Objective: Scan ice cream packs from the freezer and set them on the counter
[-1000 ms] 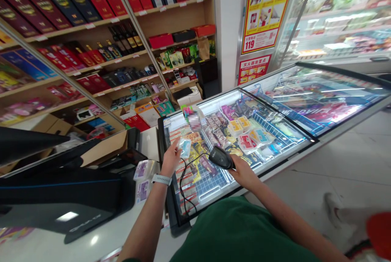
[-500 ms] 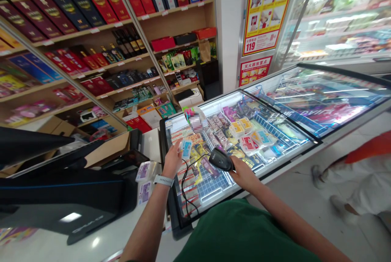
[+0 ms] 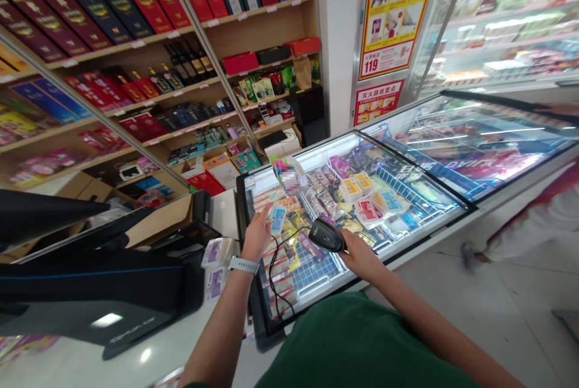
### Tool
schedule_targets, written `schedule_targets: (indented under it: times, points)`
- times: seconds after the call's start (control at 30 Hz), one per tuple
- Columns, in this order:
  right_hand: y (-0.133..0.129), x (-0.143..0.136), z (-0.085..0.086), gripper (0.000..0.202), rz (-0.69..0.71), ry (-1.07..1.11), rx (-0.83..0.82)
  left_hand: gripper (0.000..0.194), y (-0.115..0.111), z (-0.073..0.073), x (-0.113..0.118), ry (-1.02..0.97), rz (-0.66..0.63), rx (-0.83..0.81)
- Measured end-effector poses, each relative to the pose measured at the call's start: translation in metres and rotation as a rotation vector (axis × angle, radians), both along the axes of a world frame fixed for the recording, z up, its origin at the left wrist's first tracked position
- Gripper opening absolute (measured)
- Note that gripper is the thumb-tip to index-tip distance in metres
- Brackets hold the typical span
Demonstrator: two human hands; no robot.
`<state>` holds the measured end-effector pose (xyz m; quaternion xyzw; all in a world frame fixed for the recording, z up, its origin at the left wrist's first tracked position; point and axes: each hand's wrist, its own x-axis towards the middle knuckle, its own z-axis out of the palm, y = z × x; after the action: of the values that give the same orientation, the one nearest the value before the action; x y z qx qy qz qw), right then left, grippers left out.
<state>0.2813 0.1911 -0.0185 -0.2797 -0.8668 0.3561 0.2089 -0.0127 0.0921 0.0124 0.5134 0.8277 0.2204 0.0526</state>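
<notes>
My left hand (image 3: pixel 257 235), with a pale watch band at its wrist, holds a small clear package with a blue label (image 3: pixel 277 219) above the freezer's glass top. To its right, my right hand (image 3: pixel 359 252) is wrapped round the handle of a black scanner (image 3: pixel 326 235), whose head points left toward the package. A black cable (image 3: pixel 272 270) loops over the glass below both hands. Beyond the scanner, several packs with yellow, red and blue labels (image 3: pixel 370 210) lie on the glass. Two packs with purple labels (image 3: pixel 214 282) sit left of my left wrist.
The chest freezer (image 3: pixel 312 300) has a dark frame. A black monitor or terminal (image 3: pixel 149 291) stands at the left, near an open cardboard box (image 3: pixel 160 221). Shelves of boxed goods (image 3: pixel 136 44) fill the back left. A person's leg (image 3: pixel 520 234) shows on the floor at right.
The person at right has moved, with one shoe now visible instead of two. My left hand and the blue-labelled package have shifted slightly; my right hand holds nearly still.
</notes>
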Motion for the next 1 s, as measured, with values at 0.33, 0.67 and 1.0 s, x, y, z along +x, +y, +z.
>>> schedule_targets:
  times: [0.33, 0.67, 1.0]
  points:
    - [-0.0011, 0.0024, -0.0018, 0.035, 0.002, -0.004, 0.015, 0.061, -0.0017, 0.0038, 0.0053, 0.007, -0.001, 0.002]
    - [-0.0036, 0.0020, -0.0021, 0.035, 0.017, -0.021, 0.028, 0.061, -0.0045, 0.0028, 0.0045, 0.036, 0.005, -0.029]
    - [-0.0028, 0.0022, -0.0042, 0.040, 0.034, -0.029, 0.043, 0.060, -0.0055, 0.0046, 0.0064, 0.031, 0.013, -0.027]
